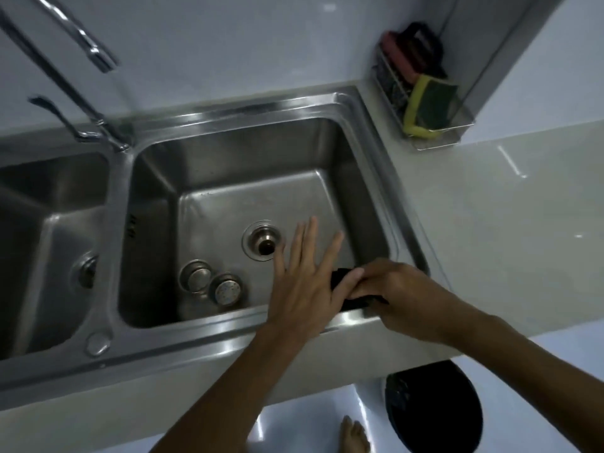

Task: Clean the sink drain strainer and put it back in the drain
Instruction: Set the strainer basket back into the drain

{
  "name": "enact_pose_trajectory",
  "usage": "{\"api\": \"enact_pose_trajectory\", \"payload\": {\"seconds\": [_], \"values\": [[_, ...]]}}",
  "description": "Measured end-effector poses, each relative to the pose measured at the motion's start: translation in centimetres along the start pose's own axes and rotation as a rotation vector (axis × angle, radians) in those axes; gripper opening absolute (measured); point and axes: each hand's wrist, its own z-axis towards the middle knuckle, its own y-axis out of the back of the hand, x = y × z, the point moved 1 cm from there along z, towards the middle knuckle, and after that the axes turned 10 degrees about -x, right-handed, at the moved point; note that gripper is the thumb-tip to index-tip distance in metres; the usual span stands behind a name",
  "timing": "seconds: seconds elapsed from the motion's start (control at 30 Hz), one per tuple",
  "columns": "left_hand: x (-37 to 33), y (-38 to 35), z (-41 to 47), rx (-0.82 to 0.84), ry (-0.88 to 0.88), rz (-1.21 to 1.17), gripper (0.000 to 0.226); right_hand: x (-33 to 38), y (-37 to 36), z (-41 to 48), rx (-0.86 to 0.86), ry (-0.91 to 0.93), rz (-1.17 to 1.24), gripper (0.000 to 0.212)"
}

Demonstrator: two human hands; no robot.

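At the far left lies a second basin (49, 230) with its own drain fitting in place. The tap (65, 44) above the divider is running into the main sink (327, 132). On that sink's floor, near the front left, sit two round metal pieces touching each other: a cup-like part (196, 276) and the perforated strainer (226, 288), both well apart from the open drain (264, 240), which stands empty. Just right of the drain the left hand (304, 276) hovers flat, fingers (310, 237) spread wide and holding nothing. Its thumb side meets a dark, cloth-like item (343, 282), which the right hand (402, 295) has closed over at the sink's front edge; what the item is cannot be told. On the counter (490, 223) in the far right corner stands a rack (434, 138) with a yellow-green sponge (431, 106).

Judging from this, the strainer is not yet back. With water flowing and the drain uncovered, loosened scraps or a small part could wash down the hole, and wet metal could slip from the fingers
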Motion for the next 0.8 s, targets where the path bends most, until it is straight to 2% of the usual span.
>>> {"api": "enact_pose_trajectory", "payload": {"seconds": [0.13, 0.27, 0.33, 0.43, 0.5, 0.63, 0.7, 0.8], "values": [[-5.4, -2.1, 2.9, 0.002, -0.055, -0.034, 0.08, -5.8, 4.6, -4.5, -0.208, -0.012, -0.132, 0.053], [-9.7, -3.3, 5.5, -0.047, -0.15, -0.046, 0.077, -9.7, 7.9, -6.4, -0.371, -0.088, -0.246, 0.042], [-11.0, -3.4, 6.4, -0.067, -0.147, -0.053, 0.078, -11.1, 9.0, -6.7, -0.355, -0.201, -0.29, 0.04], [-11.3, -3.4, 7.2, -0.055, -0.118, -0.079, 0.08, -11.4, 9.1, -6.3, -0.244, -0.384, -0.372, 0.037], [-10.4, -3.2, 7.2, -0.04, -0.102, -0.102, 0.081, -10.1, 8.3, -5.1, -0.295, -0.37, -0.434, 0.036], [-5.3, -1.6, 6.3, -0.056, -0.038, -0.132, 0.082, -4.8, 5.3, 1.0, -0.489, -0.103, -0.337, 0.03], [-0.8, -0.4, 5.5, -0.074, -0.002, -0.116, 0.079, -2.4, 2.6, 5.0, -0.448, -0.03, -0.264, 0.031], [7.7, 1.5, 4.0, -0.044, 0.054, 0.026, 0.077, 0.7, -3.0, 11.1, -0.255, -0.071, -0.138, 0.042]]}}
